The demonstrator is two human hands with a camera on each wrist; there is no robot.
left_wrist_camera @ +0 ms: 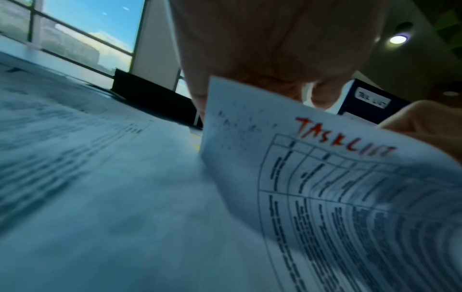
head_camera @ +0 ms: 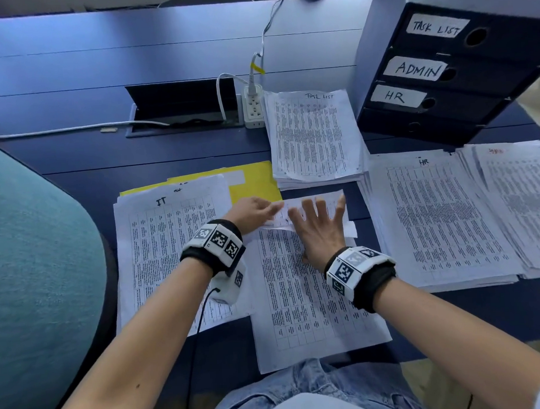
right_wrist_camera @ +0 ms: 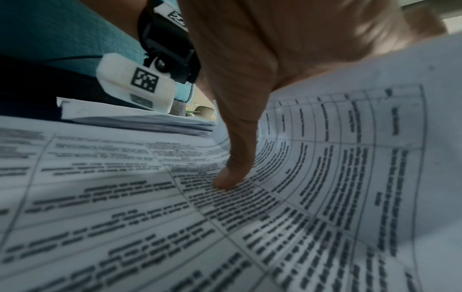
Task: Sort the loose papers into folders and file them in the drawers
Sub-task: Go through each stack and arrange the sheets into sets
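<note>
Dark blue desk with open cable hatch, white power strip. Teal chair at left. Big window with daylight, ceiling lamp lit

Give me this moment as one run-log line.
left hand: lifts top edge of sheet headed TASK LIST | right hand: spread, thumb on middle pile | next, likely: TASK LIST stack
</note>
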